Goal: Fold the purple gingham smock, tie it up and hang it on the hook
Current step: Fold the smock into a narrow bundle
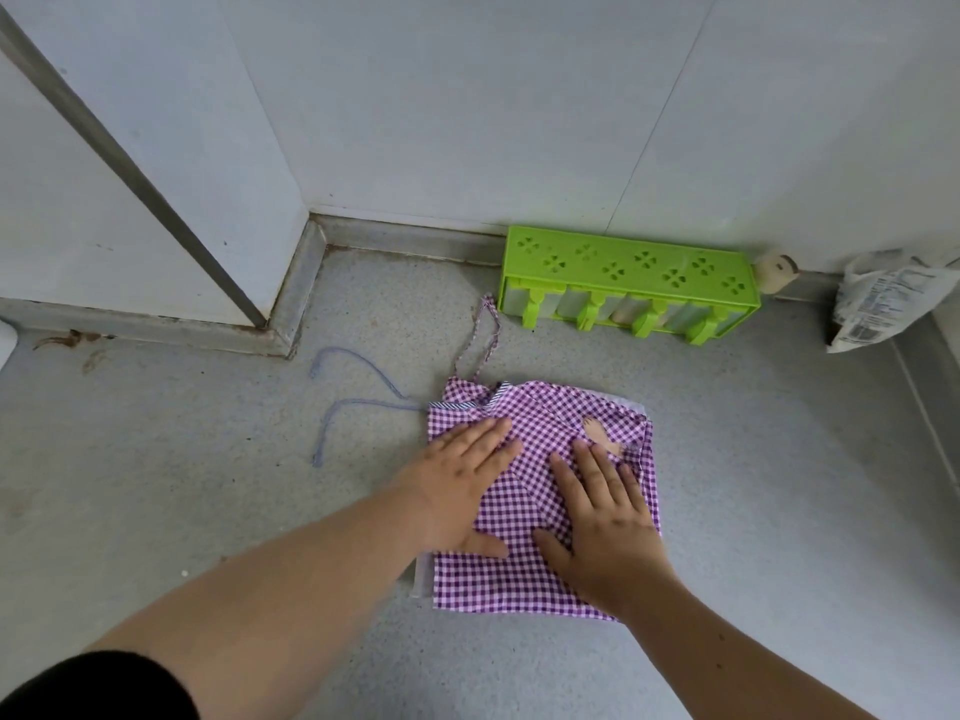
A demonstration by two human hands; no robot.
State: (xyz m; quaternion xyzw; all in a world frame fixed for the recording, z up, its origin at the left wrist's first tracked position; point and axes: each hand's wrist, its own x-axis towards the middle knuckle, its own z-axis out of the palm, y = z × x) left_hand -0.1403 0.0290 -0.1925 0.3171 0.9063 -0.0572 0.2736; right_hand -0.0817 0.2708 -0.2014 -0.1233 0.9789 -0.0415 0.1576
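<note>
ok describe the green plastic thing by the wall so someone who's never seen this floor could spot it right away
Follow the pale wall down to where it meets the grey floor; the green rack lies there, beyond the purple gingham smock. It is the only bright lime item, a long box punched with clover-shaped holes, unlike the crumpled printed bag to its right.
</note>
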